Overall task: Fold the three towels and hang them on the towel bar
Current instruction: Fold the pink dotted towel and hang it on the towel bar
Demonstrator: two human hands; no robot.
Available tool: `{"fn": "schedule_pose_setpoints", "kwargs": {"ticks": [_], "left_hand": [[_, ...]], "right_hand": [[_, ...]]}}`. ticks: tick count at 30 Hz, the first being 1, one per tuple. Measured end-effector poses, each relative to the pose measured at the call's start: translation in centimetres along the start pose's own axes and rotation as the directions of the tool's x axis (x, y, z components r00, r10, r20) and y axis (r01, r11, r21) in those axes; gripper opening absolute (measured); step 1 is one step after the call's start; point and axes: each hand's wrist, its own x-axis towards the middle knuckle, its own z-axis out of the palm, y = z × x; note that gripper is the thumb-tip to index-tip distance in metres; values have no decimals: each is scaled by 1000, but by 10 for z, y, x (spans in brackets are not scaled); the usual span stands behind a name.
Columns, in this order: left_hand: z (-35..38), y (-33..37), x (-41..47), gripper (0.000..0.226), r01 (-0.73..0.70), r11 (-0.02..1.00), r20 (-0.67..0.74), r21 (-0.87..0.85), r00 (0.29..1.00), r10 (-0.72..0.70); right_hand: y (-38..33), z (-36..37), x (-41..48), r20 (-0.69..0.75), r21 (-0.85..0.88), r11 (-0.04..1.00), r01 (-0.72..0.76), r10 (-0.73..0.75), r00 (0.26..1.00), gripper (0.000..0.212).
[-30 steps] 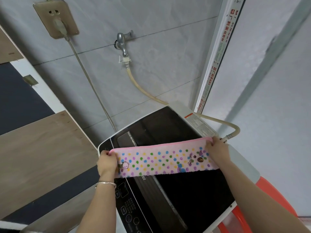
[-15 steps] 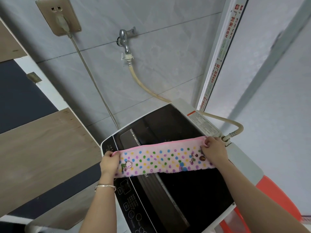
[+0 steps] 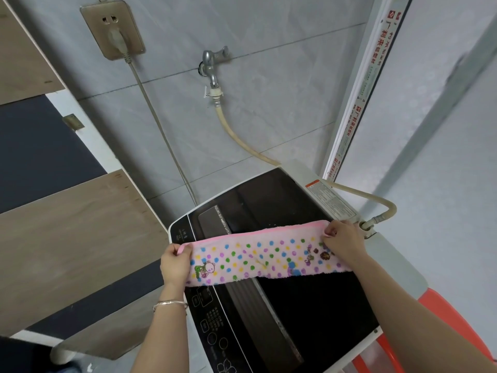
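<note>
A pink towel [image 3: 258, 255] with coloured dots and small cartoon prints is folded into a long narrow strip. It is stretched across the dark lid of a top-loading washing machine [image 3: 295, 313]. My left hand [image 3: 174, 263] pinches the strip's left end. My right hand [image 3: 343, 242] pinches its right end. No towel bar and no other towel is in view.
A tap [image 3: 212, 63] with a beige hose [image 3: 242, 141] is on the tiled wall behind the machine. A wall socket [image 3: 114, 29] with a plugged cable is at upper left. A wood-and-dark panel [image 3: 67, 230] stands to the left, an orange plastic item [image 3: 441, 319] at lower right.
Both hands hold the stretched towel as before. The view has tilted slightly, so the towel and machine sit a little lower and further right in the frame.
</note>
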Motion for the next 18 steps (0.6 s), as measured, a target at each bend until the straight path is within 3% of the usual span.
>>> {"fn": "schedule_pose_setpoints", "kwargs": {"ticks": [5,8,11,16,18], "left_hand": [[-2,-2,-1,31,-20,999,-114,28,993,23],[-3,-5,-2,32,-31,999,-156,28,987,35],[-2,-7,-4,26,-26,999,-173,31,984,31],[-3,-12,-2,20,-52,990,-168,132,983,74],[-4,-17,1,23,-40,986,-187,164,980,71]], "right_hand": [[0,0,3,-54,22,997,74,-73,996,11],[0,1,2,-192,138,979,146,-119,974,7],[-5,-2,2,-296,210,968,141,-74,952,9],[-5,-2,5,-167,65,995,76,-65,984,28],[-6,-1,5,-178,47,995,90,-81,981,30]]}}
